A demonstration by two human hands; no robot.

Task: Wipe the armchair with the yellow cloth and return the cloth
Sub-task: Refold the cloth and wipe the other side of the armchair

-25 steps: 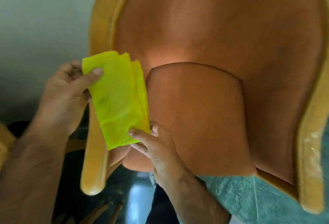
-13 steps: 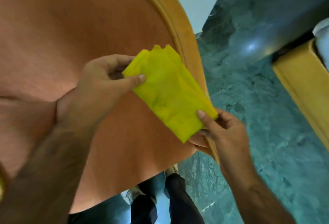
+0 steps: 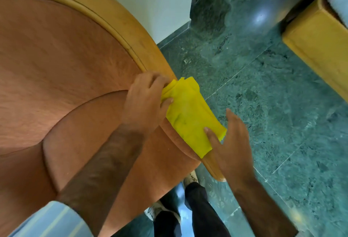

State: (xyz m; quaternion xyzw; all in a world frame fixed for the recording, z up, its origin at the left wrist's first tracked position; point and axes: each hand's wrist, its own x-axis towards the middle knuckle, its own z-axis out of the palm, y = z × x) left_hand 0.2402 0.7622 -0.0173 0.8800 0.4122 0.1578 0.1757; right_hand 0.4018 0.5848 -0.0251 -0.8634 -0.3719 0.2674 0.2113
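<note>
The armchair point(image 3: 62, 67) has orange upholstery and a light wooden frame, and it fills the left half of the view. A folded yellow cloth point(image 3: 190, 116) lies draped over the chair's right wooden arm. My left hand point(image 3: 145, 103) grips the cloth's upper end, thumb on top of it. My right hand point(image 3: 231, 142) is at the cloth's lower end, with the thumb pressed on the fabric and the other fingers spread behind it. The arm's wooden tip shows just below the cloth.
Green marble floor point(image 3: 263, 95) lies to the right of the chair. A yellow wooden piece of furniture point(image 3: 316, 48) stands at the upper right. A white wall point(image 3: 150, 1) is behind the chair. My legs and shoes point(image 3: 188, 214) are at the bottom.
The view has swung from the chair's left arm to its right arm. Both hands have carried the cloth across and laid it on the right arm; my right fingers have spread apart.
</note>
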